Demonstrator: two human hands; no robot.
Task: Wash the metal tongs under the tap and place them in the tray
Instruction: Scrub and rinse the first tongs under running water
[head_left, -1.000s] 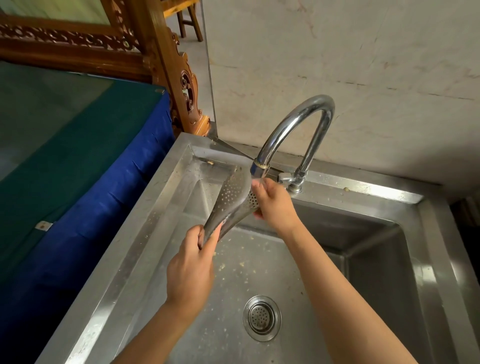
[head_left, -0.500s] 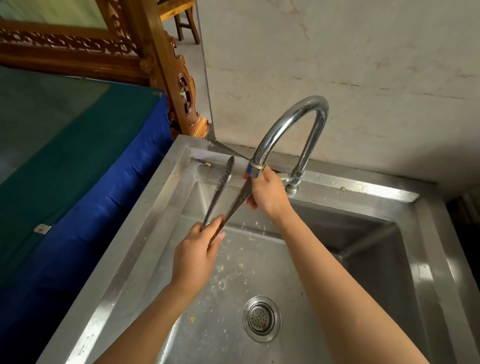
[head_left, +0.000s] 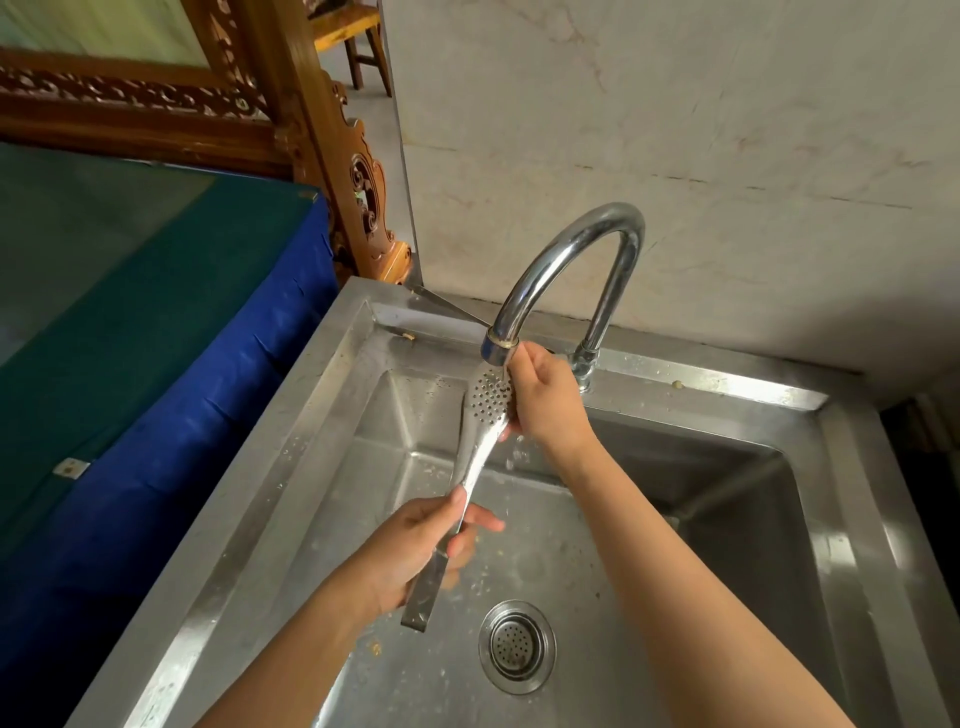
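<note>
The left hand (head_left: 410, 551) has its grip closed around the handle end of the metal tongs (head_left: 475, 452), thumb on top. The right hand (head_left: 545, 400) pinches the perforated head just under the tap (head_left: 566, 270) spout. Both forearms reach over the steel sink (head_left: 291, 467), the tongs slanting above its drain (head_left: 517, 646).

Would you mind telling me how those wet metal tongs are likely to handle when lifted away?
The tongs look thin and polished under the tap, so probably light, stiff and slippery. The left hand holds the narrow end, so they may pivot.
</note>
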